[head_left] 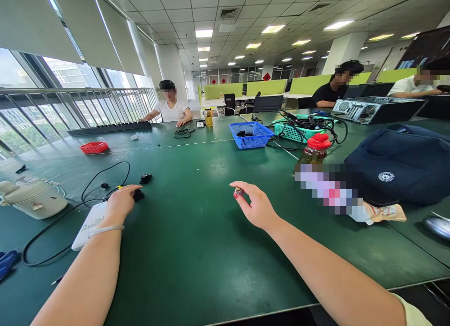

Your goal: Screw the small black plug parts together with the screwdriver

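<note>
— What's the room like?
— An open office with a long green worktop (197,251), other people seated at the far side.
— The hands?
— The right hand (255,205) pinches a small object (238,191) between thumb and fingertips, raised just above the worktop; too small to identify. The left hand (121,202) rests loosely curled, touching a small black part (138,195) beside a black cable (92,181).
— Containers?
— A blue basket (250,135) holds something dark, hard to make out. A green basket (291,129) holds cables. A red tray (93,147) sits far left.
</note>
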{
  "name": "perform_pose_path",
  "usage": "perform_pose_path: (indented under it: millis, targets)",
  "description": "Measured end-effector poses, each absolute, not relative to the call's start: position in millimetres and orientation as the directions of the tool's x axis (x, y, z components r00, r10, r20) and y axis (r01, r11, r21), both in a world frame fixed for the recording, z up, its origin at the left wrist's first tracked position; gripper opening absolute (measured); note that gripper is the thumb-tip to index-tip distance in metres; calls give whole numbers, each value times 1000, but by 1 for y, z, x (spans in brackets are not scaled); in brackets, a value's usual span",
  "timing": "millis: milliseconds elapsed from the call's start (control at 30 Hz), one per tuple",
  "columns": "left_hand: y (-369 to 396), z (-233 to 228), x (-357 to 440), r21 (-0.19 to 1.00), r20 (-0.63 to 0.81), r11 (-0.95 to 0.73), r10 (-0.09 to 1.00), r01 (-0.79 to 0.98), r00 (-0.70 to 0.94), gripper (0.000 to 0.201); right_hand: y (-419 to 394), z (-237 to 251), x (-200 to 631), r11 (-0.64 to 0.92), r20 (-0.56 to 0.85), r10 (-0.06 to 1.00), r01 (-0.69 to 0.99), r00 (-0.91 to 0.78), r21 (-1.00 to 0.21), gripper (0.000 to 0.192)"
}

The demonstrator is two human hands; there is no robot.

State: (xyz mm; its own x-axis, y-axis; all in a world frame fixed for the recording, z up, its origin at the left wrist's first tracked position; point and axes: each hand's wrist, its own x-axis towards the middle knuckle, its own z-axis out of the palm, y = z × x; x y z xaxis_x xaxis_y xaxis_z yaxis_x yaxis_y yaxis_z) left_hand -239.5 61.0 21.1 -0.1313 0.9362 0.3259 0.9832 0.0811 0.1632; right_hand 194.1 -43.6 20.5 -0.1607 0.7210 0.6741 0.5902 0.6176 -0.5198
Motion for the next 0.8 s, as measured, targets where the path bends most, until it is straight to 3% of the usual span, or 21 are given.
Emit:
perform_pose_path:
  millis: [533,800]
  targets:
    - [62,21,-238,94,314,78,944,992,-104,47,-44,21,194,613,660,732,585,-169,-530,27]
    - [69,14,-248,25,214,54,975,998,-58,67,-44,22,195,617,660,731,581,-173,-530,26]
